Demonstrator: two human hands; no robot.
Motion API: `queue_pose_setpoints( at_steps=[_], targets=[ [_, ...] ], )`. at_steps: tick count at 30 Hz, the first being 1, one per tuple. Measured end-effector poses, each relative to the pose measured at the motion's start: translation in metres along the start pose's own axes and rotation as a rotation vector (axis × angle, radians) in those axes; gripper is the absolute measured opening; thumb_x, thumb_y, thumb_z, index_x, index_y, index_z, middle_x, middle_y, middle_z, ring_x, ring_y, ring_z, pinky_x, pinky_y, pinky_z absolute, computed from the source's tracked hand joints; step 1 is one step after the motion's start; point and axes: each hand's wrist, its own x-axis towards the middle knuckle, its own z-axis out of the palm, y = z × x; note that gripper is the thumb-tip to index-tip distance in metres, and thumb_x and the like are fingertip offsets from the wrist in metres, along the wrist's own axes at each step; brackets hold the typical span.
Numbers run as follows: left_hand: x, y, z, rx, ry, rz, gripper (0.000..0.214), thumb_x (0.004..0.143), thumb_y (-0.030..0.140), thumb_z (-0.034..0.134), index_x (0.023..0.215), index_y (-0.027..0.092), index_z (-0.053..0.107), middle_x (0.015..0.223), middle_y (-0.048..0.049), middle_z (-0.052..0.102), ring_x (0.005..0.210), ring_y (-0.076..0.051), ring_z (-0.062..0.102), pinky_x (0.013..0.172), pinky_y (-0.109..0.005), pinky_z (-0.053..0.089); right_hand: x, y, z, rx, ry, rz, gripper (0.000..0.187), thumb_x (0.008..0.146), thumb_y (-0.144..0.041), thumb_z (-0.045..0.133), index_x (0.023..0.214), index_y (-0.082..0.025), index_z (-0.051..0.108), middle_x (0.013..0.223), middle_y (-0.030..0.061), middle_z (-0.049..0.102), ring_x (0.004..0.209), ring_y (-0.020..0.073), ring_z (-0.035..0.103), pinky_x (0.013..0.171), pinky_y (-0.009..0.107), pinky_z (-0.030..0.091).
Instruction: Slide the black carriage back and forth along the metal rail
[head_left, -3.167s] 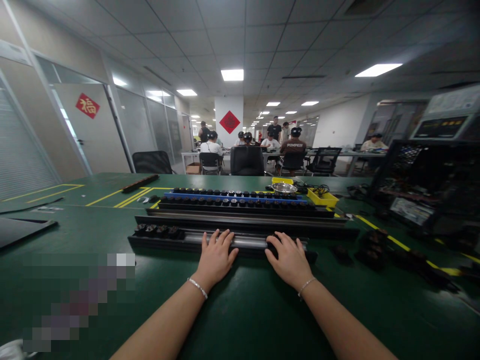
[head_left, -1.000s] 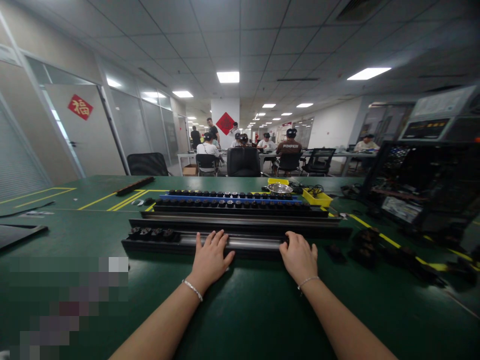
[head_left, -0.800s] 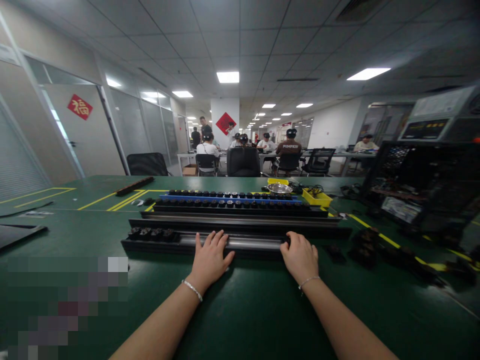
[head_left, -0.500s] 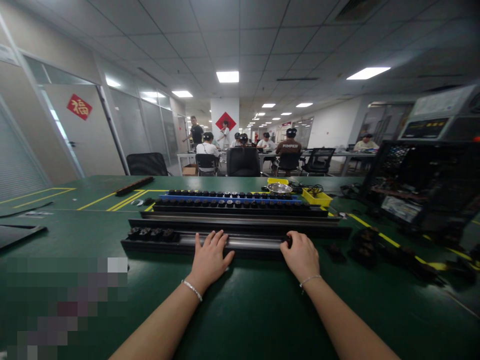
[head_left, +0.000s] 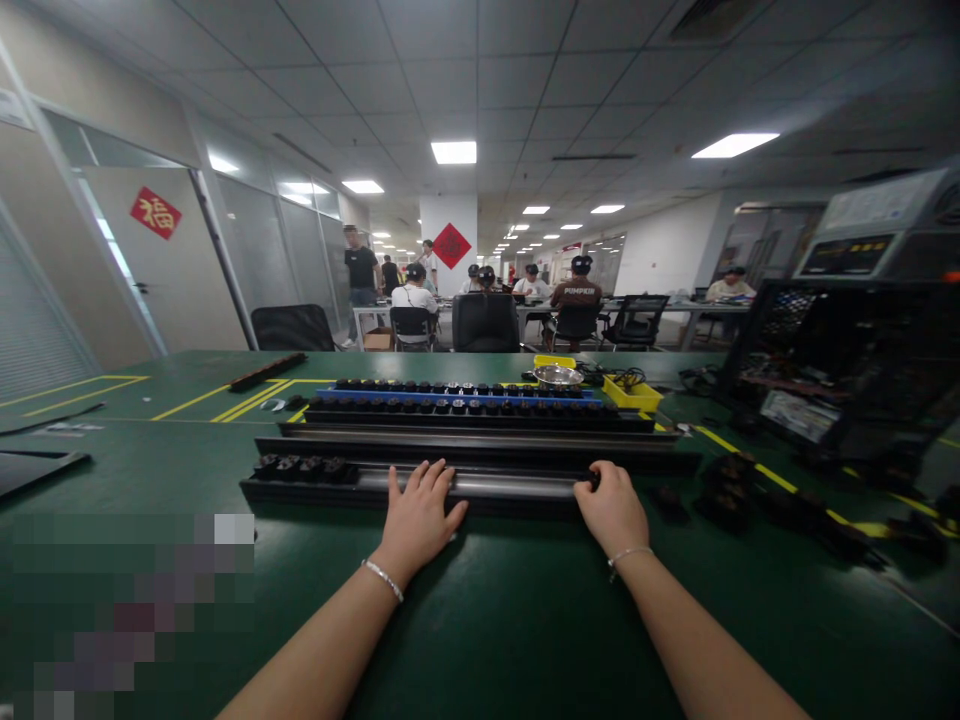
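A long black rail with a shiny metal channel lies crosswise on the green table. Several black blocks sit in its left end. My left hand rests on the middle of this rail, palm down, its fingers spread and holding nothing. Near the rail's right end, my right hand has its fingers curled round a small black block, mostly hidden by them. Just behind lies a second black rail with a similar metal channel.
Further back are rows of black blocks along a blue strip. A metal bowl and a yellow bin with cables stand behind them. Dark parts lie at right, near an open black equipment frame. People sit at far tables.
My right hand has shifted a little to the right along the rail, with the small black block in its fingers. The left hand stays in place. Background people have moved.
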Motion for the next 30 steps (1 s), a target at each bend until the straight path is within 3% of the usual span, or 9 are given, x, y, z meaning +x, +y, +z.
queue_pose_setpoints(
  at_steps=[30],
  targets=[
    [0.001,0.000,0.000,-0.008,-0.018,-0.008,0.047,0.085,0.049,0.040,0.125,0.026,0.049,0.135,-0.0047,0.047,0.127,-0.027,0.036,0.106,-0.058,0.010,0.014,0.024,-0.008,0.093,0.097,0.150,0.038,0.070,-0.030,0.043,0.101,-0.013,0.058,0.103,0.0141,0.055,0.087,0.0240,0.055,0.075,0.033,0.042]
  ],
)
